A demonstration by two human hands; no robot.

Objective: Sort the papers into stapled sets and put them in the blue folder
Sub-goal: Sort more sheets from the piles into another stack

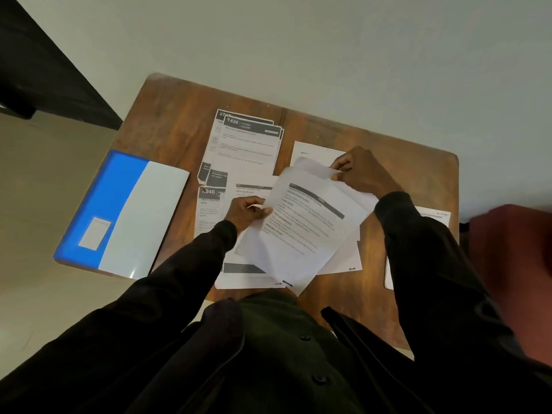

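Jacket point(268, 354): black, buttoned, seen nearest, below the held sheets point(304, 228).
Held sheets: a few printed pages, fanned and tilted, lifted over the table point(179, 121); the print is blurred and not readable.
Flat pages point(248, 276): laid on the table under the held sheets, with their near edges showing past them.
Left hand point(246, 212): the left edge of the held sheets is pinched between thumb and curled fingers.
Right-side page point(433, 215): right of the held sheets, mostly hidden by the right sleeve point(418, 264).
Red shape point(513, 249): far right of the held sheets, blurred; what it is cannot be told.
Blue folder point(113, 204): closed, flat, well left of the held sheets, hung over the table's left edge; blue on its left part, pale on its right, with a white label point(95, 233) on the blue.
1346 page point(209, 210): just left of the held sheets, beside the left hand.
Right hand point(363, 170): the far corner of the held sheets is gripped between thumb and fingers.
Blank page point(313, 152): just beyond the held sheets, partly covered by them and by the right hand.
1426 stack point(248, 144): beyond and left of the held sheets, several pages loosely overlapped.
Wall point(328, 55): pale, behind everything.
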